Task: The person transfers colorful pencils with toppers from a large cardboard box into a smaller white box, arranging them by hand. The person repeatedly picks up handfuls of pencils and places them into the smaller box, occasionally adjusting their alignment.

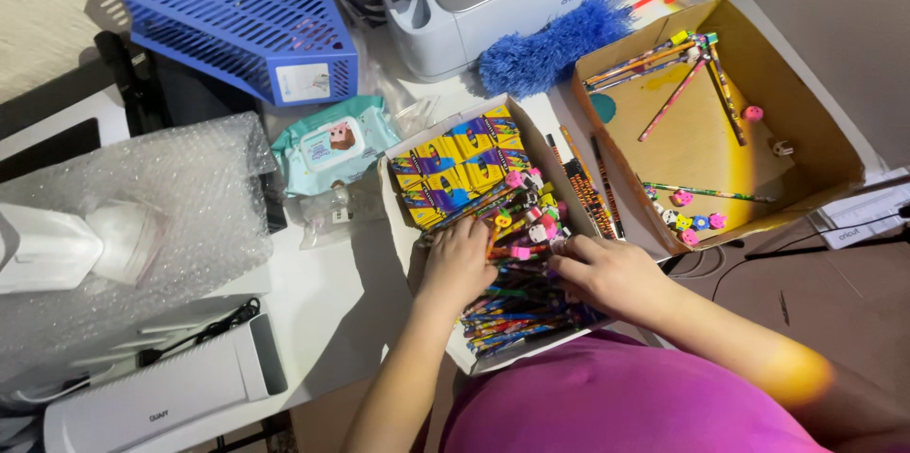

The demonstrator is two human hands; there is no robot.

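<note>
Seen from above, the fingers of both hands dig into a heap of colourful pencils (517, 297) lying in a shallow white box (403, 216) on a white tabletop (332, 292); the left hand (458, 263) presses down with its fingers curled into the pile, and whether they grip a pencil cannot be told; the right hand (607, 273) lies just beside it, fingers bent over the pencils' eraser-topped ends, its grip likewise hidden; yellow crayon packs (455, 164) fill the far end of the same box; to the right stands an open cardboard box (815, 131) holding a few more pencils and loose erasers; behind lie a blue fluffy duster (555, 45), a pack of wipes (327, 145) and a blue file holder (237, 27); bubble wrap (142, 226) sits at the left.
</note>
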